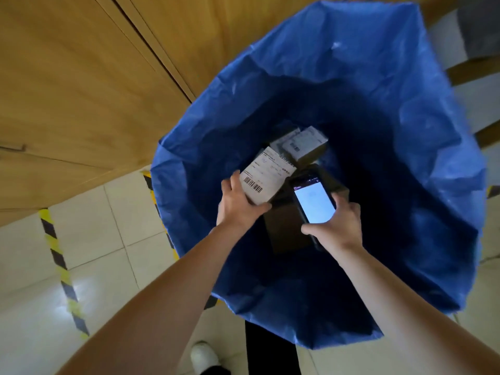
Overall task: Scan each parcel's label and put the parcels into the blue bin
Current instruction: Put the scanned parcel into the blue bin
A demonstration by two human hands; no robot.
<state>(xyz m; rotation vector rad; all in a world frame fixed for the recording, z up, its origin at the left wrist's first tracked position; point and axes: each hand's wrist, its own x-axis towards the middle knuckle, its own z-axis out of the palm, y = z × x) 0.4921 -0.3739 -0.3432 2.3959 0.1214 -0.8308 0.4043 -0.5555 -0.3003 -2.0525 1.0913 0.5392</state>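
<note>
With left hand (238,205) grips parcel (261,192) by its near corner, thumb on top, fingers curled beneath, keeping label (273,169) face-up, likely for baring barcode (253,184). With right hand (336,223) clasps scanner (313,203) at three o'clock of parcel, lit screen up, top end aimed toward twelve, probably for a scan. Holds both low inside the mouth of bin (405,117), seemingly for a straight drop after scanning. Shows more parcels (303,144) deeper in at twelve o'clock, and brown box (286,234) beneath the hands; cannot tell whether touching parcel. Shows striped tape (58,253) on floor at nine o'clock, cabinet (67,77) at ten.
</note>
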